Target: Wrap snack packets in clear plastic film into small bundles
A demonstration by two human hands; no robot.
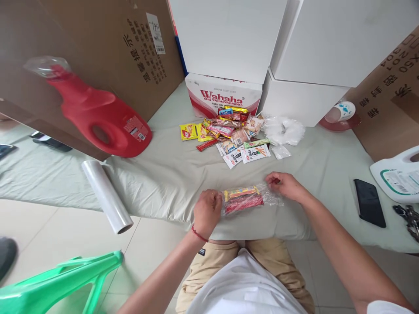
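A clear plastic bag [275,199] lies near the front edge of the cloth-covered table, between my two hands. Inside it are a yellow snack packet [241,192] and, nearer to me, a red one [244,203]. My left hand [208,210] is closed on the left end of the bag, with a red string on the wrist. At the bag's crumpled right end, my right hand [285,186] pinches the film between thumb and fingers. Beyond the bag sits a pile of mixed wrapped snacks [229,131], with a bundle of clear plastic bags [284,130] to its right.
Behind the pile stand a Wahaha carton [224,97] and white boxes [225,35]. At left are a red detergent jug [104,117] and a roll of film [107,196] overhanging the edge. A phone [369,203], keys [408,220] and a white jug [397,174] lie right.
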